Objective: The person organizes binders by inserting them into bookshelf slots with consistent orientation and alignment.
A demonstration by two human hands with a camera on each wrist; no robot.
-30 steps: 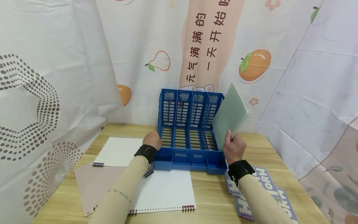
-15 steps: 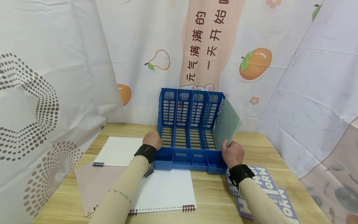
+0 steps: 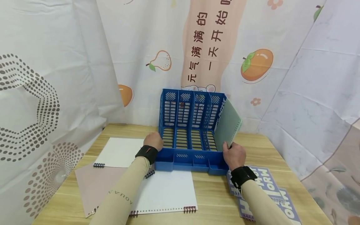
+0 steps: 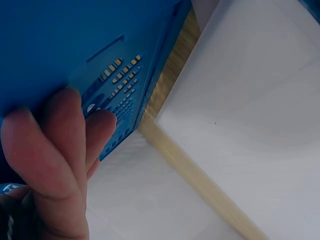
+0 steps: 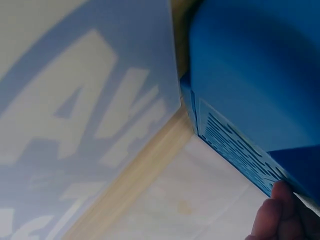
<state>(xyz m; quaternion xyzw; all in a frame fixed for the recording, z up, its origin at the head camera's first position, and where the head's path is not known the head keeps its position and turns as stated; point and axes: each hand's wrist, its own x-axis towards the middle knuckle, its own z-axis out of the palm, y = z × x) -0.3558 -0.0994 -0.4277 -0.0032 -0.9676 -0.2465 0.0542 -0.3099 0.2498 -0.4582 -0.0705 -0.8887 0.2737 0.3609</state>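
A blue plastic file rack [image 3: 194, 155] with several upright compartments stands at the back of the table. In its rightmost compartment a pale green spiral notebook [image 3: 229, 123] leans along the right wall, coil edge facing forward. My right hand [image 3: 234, 154] grips the notebook's lower front corner, thumb on the inner side; in the right wrist view its fingertips [image 5: 281, 192] touch the rack's slotted outer wall. My left hand [image 3: 153, 140] holds the rack's left front edge. In the left wrist view its fingers [image 4: 65, 125] lie against the outer side; the thumb is hidden.
White spiral pads [image 3: 166, 190] [image 3: 119, 153] and a pink one [image 3: 95, 184] lie on the left of the wooden table [image 3: 211, 200], partly under my left forearm. Purple lettered notebooks [image 3: 265, 178] lie under my right forearm. A printed curtain [image 3: 140, 103] hangs behind the rack.
Over the last second the green notebook has come down and left with my right hand, from tilted above the rack into its rightmost compartment. My left hand has stayed at the rack's left side.
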